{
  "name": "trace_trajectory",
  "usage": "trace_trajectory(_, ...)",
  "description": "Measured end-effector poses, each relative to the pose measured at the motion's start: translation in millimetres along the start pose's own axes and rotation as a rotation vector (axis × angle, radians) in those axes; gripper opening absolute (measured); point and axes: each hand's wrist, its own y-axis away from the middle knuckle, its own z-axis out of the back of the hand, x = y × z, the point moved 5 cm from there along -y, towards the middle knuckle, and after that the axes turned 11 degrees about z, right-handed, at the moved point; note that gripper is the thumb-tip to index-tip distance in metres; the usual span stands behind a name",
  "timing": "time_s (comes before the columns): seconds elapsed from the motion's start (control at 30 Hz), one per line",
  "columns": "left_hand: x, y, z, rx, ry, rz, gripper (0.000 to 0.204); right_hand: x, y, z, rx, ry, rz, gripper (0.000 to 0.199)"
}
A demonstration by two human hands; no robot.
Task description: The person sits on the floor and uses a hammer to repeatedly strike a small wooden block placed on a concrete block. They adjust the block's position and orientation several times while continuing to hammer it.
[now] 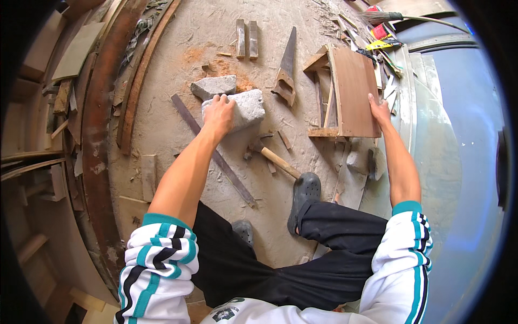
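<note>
My left hand (219, 114) is closed over the far edge of a rough grey stone block (249, 108), its fingers curled. Touching that block's far side is a second, smaller stone (213, 86). On the right, my right hand (380, 109) grips the right edge of a wooden box frame (355, 92) with a brown panel, the thumb on top and the other fingers hidden. Between the two hands lies a handsaw (286, 73) with a wooden handle. A hammer (278, 160) with a wooden handle rests nearer, its handle end by my shoe.
A long dark wood strip (216, 154) lies slantwise left of the hammer. Two short wood blocks (246, 39) stand beyond orange sawdust. Planks (145, 75) line the left side. Wood scraps and a broom (380, 17) are at the far right, beside a bluish sheet (458, 135).
</note>
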Motion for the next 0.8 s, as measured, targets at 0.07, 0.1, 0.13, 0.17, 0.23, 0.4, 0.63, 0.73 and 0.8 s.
trace_trajectory(0.07,-0.8,-0.2,1.5,-0.008,0.027,-0.002,0.070,42.6,-13.1,3.8,-0.201,0.085,0.168,0.083)
trace_trajectory(0.1,-3.9,-1.2,2.2,0.002,0.028,0.005,0.070,75.4,-14.7,5.1,-0.338,0.085,0.342,0.072)
trace_trajectory(0.13,-5.8,-2.4,3.3,0.009,0.028,0.014,0.070,112.9,-13.6,5.6,-0.478,0.081,0.518,0.060)
trace_trajectory(0.17,-9.0,-3.8,4.4,0.022,0.030,0.030,0.069,147.2,-17.4,0.7,-0.470,0.043,0.668,0.055)
trace_trajectory(0.23,-1.1,-0.6,4.0,0.024,0.012,0.043,0.068,227.9,-9.4,-14.5,-0.411,-0.012,0.937,0.049)
trace_trajectory(0.4,0.1,1.3,7.3,0.030,0.007,0.045,0.076,353.5,-6.7,-108.4,0.267,0.024,0.853,0.048)
trace_trajectory(0.63,-11.5,-0.7,5.2,0.037,-0.003,0.048,0.086,393.6,-56.5,-241.2,0.455,-0.095,0.651,0.077)
trace_trajectory(0.73,-7.1,6.1,8.0,0.086,-0.010,0.084,0.086,412.5,-47.3,-264.1,0.403,-0.097,0.488,0.087)
trace_trajectory(0.8,-10.9,8.3,9.3,0.110,0.007,0.093,0.088,418.0,-41.2,-272.4,0.380,-0.092,0.443,0.097)
